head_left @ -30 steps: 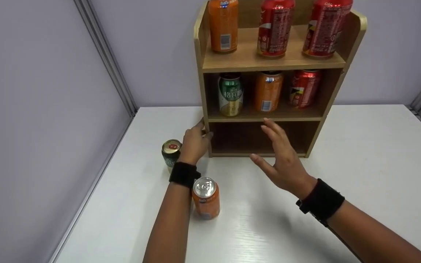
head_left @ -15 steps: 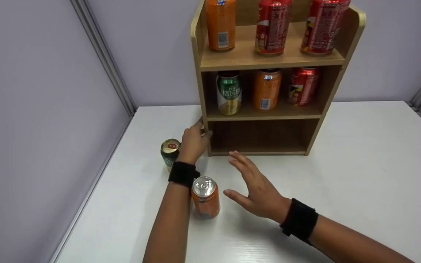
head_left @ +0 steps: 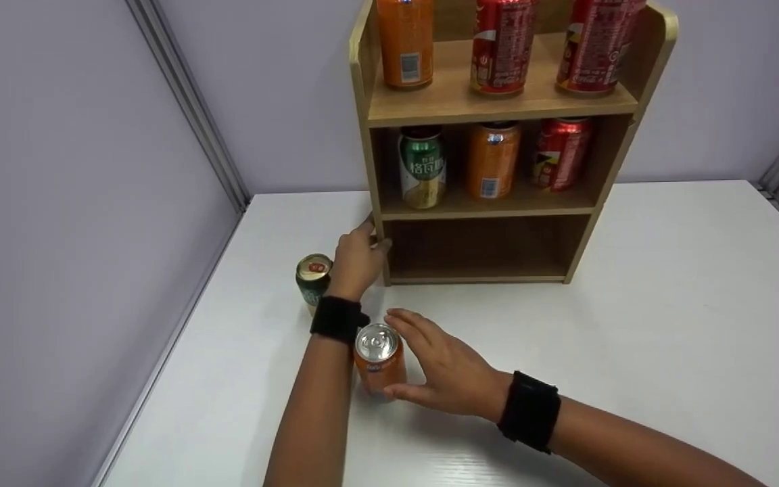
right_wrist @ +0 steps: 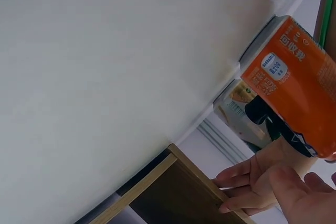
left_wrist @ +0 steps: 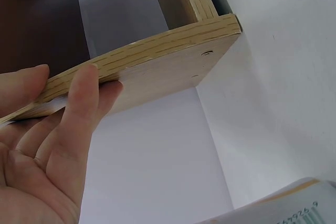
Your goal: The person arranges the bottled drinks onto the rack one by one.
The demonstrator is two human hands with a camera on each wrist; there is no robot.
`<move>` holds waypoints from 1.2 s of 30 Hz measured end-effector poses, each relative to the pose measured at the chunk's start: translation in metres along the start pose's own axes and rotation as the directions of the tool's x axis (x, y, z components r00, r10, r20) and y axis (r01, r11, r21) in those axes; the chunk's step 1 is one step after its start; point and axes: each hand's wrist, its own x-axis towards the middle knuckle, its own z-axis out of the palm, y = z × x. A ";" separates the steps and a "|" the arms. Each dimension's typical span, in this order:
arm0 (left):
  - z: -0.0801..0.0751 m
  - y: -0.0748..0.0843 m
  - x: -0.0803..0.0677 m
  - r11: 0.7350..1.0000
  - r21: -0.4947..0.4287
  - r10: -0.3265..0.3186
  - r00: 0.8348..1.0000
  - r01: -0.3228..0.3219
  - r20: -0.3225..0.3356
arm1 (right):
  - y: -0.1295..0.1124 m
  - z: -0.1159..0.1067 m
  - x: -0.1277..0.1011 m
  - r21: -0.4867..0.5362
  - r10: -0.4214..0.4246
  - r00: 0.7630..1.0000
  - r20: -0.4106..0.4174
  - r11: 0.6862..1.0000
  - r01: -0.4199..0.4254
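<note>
My left hand [head_left: 356, 264] grips the left side panel of a wooden shelf [head_left: 484, 279]; in the left wrist view the thumb lies on one side of the panel [left_wrist: 157, 45] and fingers [left_wrist: 79, 98] on the other. An orange Fanta can [head_left: 377, 365] stands upright on the table beside my left wristband. Around its right side curves my right hand [head_left: 454, 368], fingers apart, thumb near the can's lower front. The right wrist view has a gap between that hand's fingers and the orange can [right_wrist: 294, 82]. A green can [head_left: 313, 277] stands left of my left hand, partly hidden by it.
On the top shelf board stand an orange can [head_left: 406, 47] and two red Coke cans [head_left: 503, 47]. The middle board bears a green can [head_left: 423, 169], an orange can [head_left: 493, 162] and a red can [head_left: 560, 155]. A grey partition wall [head_left: 92, 203] borders the white table [head_left: 687, 325].
My right hand has moved left and down from in front of the shelf to the orange Fanta can. My left hand keeps its grip on the panel.
</note>
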 end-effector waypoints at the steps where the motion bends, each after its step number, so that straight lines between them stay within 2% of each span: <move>1: 0.000 0.000 0.000 1.000 0.002 -0.004 1.000 0.004 0.003 | -0.001 0.001 0.001 -0.007 0.003 1.000 0.009 1.000 -0.003; 6: 0.000 0.001 0.000 0.999 0.015 -0.032 0.999 0.031 0.020 | -0.006 0.005 0.006 -0.003 0.054 0.997 0.055 0.999 -0.054; 11: 0.001 0.000 0.000 1.000 0.013 -0.028 0.999 0.027 0.026 | -0.010 0.009 0.010 0.051 0.149 0.984 0.096 0.987 -0.154; 16: 0.000 0.001 0.000 0.999 0.020 -0.030 0.999 0.029 0.024 | -0.013 0.010 0.014 0.060 0.198 0.974 0.106 0.977 -0.205; 23: 0.000 0.001 -0.001 0.999 0.029 -0.037 0.999 0.036 0.027 | -0.012 0.011 0.014 0.094 0.208 0.974 0.088 0.972 -0.216; 32: 0.000 -0.001 -0.001 1.000 0.010 -0.019 1.000 0.019 0.015 | -0.005 0.005 0.009 0.137 0.143 0.989 0.042 0.979 -0.148; 36: 0.000 0.000 0.000 1.000 0.010 -0.016 1.000 0.016 0.017 | 0.001 -0.001 0.008 0.122 0.156 0.988 0.016 0.980 -0.157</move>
